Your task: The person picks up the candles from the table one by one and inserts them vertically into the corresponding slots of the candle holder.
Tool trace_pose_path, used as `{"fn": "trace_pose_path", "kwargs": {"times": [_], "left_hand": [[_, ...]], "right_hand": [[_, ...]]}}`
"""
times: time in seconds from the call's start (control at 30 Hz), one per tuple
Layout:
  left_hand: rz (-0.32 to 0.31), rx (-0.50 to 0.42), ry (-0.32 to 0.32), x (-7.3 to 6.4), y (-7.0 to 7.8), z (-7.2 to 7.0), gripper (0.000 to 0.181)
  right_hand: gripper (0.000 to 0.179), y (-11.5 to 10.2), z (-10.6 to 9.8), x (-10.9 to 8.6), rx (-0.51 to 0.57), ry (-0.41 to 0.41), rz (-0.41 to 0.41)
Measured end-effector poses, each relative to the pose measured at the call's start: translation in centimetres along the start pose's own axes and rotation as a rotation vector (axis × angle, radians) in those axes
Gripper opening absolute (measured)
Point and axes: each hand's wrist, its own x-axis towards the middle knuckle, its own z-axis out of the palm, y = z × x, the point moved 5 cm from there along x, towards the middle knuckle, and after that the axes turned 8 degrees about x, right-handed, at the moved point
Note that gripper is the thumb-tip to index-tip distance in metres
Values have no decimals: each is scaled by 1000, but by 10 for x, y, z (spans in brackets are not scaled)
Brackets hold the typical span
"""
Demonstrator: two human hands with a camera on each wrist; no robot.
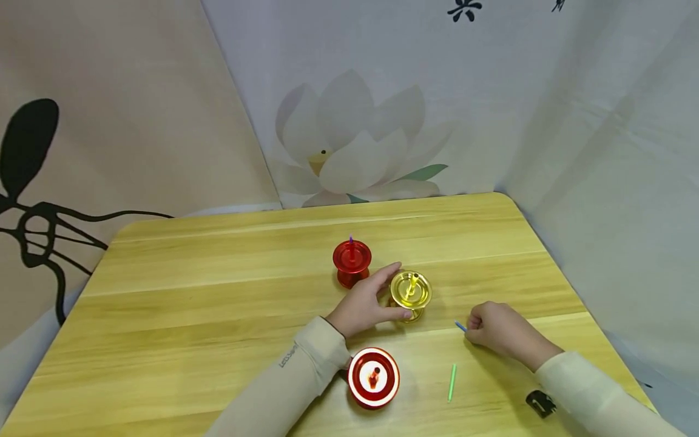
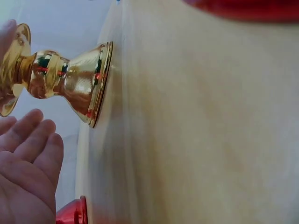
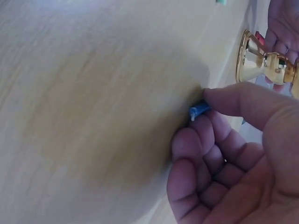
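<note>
A gold candle holder (image 1: 411, 291) stands upright on the wooden table, its small central socket showing. My left hand (image 1: 367, 308) is at its left side, thumb at the front of the dish and forefinger behind it. In the left wrist view the other fingers (image 2: 39, 140) lie apart from the stem. To the right, my right hand (image 1: 505, 331) pinches a thin blue candle (image 1: 461, 326) low over the table. Its white wick end pokes out between thumb and fingertips in the right wrist view. A thin green candle (image 1: 452, 382) lies in front of that hand.
Behind my left hand stands a red candle holder (image 1: 352, 258) with a slim purple-tipped candle upright in it. Another red candle holder (image 1: 374, 377), its dish bright with glare, is close to my left sleeve. A small black object (image 1: 540, 403) is beside my right sleeve.
</note>
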Motion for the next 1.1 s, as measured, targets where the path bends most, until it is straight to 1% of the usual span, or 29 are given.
{"fn": "trace_pose_path", "kwargs": {"times": [0.13, 0.3, 0.57, 0.83, 1.0, 1.1], "left_hand": [[28, 17, -1, -1, 3, -1, 91], [27, 61, 9, -1, 6, -4, 85], [21, 82, 5, -2, 12, -7, 83], [31, 106, -7, -1, 10, -5, 84], [26, 119, -10, 0, 9, -4, 84], [23, 123, -16, 0, 9, -3, 84]], "right_hand": [[13, -2, 0, -1, 5, 7, -5], [9, -4, -1, -3, 29, 17, -5], [6, -6, -1, -3, 94, 34, -15], [7, -13, -2, -4, 161, 63, -45], [9, -15, -3, -3, 222, 81, -63], [8, -17, -3, -3, 241, 89, -72]]}}
